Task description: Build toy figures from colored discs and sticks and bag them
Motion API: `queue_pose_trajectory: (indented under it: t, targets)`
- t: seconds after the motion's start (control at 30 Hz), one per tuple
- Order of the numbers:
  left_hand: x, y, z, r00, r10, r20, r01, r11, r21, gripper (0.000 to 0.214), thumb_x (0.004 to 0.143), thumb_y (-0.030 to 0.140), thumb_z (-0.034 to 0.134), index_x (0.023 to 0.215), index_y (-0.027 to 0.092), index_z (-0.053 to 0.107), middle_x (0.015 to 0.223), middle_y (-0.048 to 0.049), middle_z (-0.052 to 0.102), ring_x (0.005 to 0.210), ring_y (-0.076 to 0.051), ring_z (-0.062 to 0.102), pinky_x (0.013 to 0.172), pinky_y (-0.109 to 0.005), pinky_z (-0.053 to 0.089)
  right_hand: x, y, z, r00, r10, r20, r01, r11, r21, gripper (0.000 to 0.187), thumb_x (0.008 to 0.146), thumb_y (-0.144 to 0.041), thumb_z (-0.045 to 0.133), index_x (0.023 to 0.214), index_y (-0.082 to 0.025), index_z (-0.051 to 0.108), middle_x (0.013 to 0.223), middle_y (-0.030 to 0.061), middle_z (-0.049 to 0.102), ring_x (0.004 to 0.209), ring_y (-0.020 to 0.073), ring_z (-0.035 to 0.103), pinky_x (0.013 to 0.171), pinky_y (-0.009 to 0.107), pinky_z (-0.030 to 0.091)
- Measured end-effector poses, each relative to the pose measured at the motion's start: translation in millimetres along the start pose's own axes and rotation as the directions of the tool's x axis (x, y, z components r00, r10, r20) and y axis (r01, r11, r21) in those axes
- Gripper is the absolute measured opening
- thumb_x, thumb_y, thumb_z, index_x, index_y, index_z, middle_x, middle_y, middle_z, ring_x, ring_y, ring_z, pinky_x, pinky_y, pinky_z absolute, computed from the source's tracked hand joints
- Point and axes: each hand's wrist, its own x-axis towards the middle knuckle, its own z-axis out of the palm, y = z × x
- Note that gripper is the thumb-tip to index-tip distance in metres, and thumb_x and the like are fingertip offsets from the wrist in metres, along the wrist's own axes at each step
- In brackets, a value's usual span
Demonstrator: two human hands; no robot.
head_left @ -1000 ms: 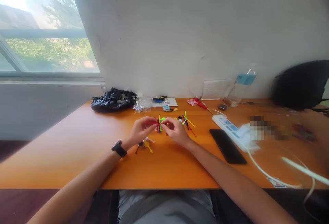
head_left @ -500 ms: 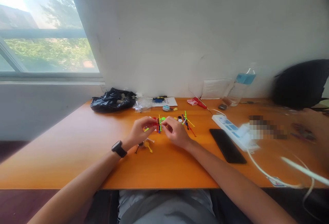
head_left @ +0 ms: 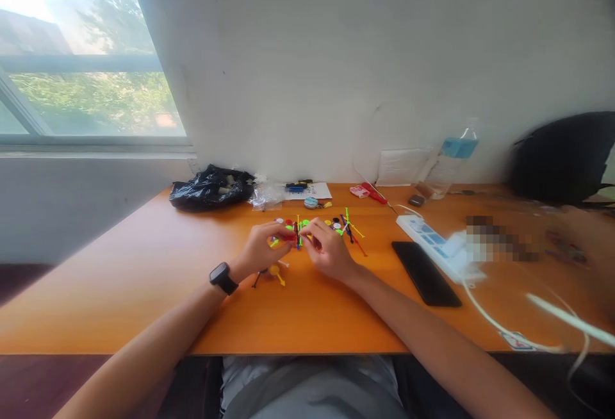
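Note:
Both my hands meet over a cluster of small coloured plastic pieces at the middle of the table. My left hand [head_left: 264, 247], below a black watch, is closed in a pinch on a small red plastic piece [head_left: 291, 234]. Close beside it, my right hand [head_left: 330, 251] is also pinched; its fingertips hide what they hold. Behind the fingers lie thin plastic sticks and round discs, among them a white disc [head_left: 337, 226]. To the right is a bundle of coloured sticks [head_left: 351, 232]. A yellow piece [head_left: 275, 271] with arms lies below my left hand.
A black phone [head_left: 426, 273] and a white power strip [head_left: 425, 239] with cables lie to the right. Along the wall are a black plastic bag [head_left: 209, 189], a keychain [head_left: 311, 203], a red-handled tool [head_left: 375, 193] and a bottle [head_left: 449, 163]. Another person's blurred arm [head_left: 593, 246] is at far right.
My fingers have shifted slightly around the red piece, and more of the discs behind my left hand show. Both arms stay nearly where they were.

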Motion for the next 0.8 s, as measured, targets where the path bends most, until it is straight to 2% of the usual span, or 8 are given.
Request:
queue_pose_trajectory:
  t: [0.33, 0.43, 0.53, 0.63, 0.8]
  targets:
    - [-1, 4, -0.6, 1.000, -0.027, 0.010, 0.027, 1.000, -0.012, 0.004, 0.083, 0.019, 0.077, 0.086, 0.018, 0.080, 0.083, -0.0059, 0.078, 0.074, -0.017, 0.071, 0.073, -0.028, 0.055, -1, -1, 2, 1.000, 0.010, 0.017, -0.011, 1.000, 0.024, 0.012, 0.100, -0.015, 0.054, 0.101, -0.023, 0.063, 0.098, 0.0039, 0.062, 0.074, 0.0158, 0.059, 0.066, 0.029, 0.044]
    - [-1, 4, -1.3, 0.991, -0.120, 0.057, 0.129, 0.969, -0.209, 0.019, 0.085, 0.026, 0.079, 0.101, 0.016, 0.079, 0.091, -0.0090, 0.080, 0.082, -0.020, 0.075, 0.080, -0.031, 0.059, 1, -1, 1, 0.999, 0.032, -0.005, -0.032, 0.997, 0.075, 0.012, 0.101, -0.016, 0.054, 0.101, -0.023, 0.063, 0.098, 0.0037, 0.061, 0.075, 0.0161, 0.058, 0.069, 0.030, 0.046]
    - [2, 6, -5.5, 0.956, -0.247, 0.157, 0.291, 0.868, -0.403, 0.029, 0.090, 0.035, 0.076, 0.110, 0.014, 0.079, 0.101, -0.0123, 0.080, 0.094, -0.024, 0.076, 0.088, -0.035, 0.061, 3, -2, 0, 0.997, 0.065, -0.032, -0.059, 0.987, 0.151, 0.013, 0.103, -0.019, 0.052, 0.101, -0.023, 0.064, 0.096, 0.0042, 0.061, 0.080, 0.0176, 0.059, 0.071, 0.030, 0.048]
    - [5, 9, -11.1, 0.923, -0.314, 0.223, 0.384, 0.795, -0.469, 0.027, 0.092, 0.037, 0.076, 0.106, 0.014, 0.080, 0.107, -0.0131, 0.080, 0.099, -0.024, 0.076, 0.089, -0.035, 0.061, 6, -1, -1, 0.992, 0.121, -0.041, -0.109, 0.968, 0.226, 0.014, 0.105, -0.024, 0.052, 0.103, -0.024, 0.066, 0.099, 0.0046, 0.063, 0.085, 0.0180, 0.061, 0.071, 0.030, 0.049]
    - [8, 15, -13.9, 0.899, -0.309, 0.311, 0.429, 0.765, -0.480, 0.024, 0.086, 0.033, 0.082, 0.102, 0.015, 0.079, 0.104, -0.0117, 0.080, 0.092, -0.022, 0.076, 0.085, -0.034, 0.061, 9, 5, 0, 0.982, 0.190, 0.003, -0.182, 0.934, 0.307, 0.018, 0.105, -0.030, 0.053, 0.111, -0.024, 0.070, 0.109, 0.0062, 0.064, 0.091, 0.0187, 0.063, 0.073, 0.031, 0.052]
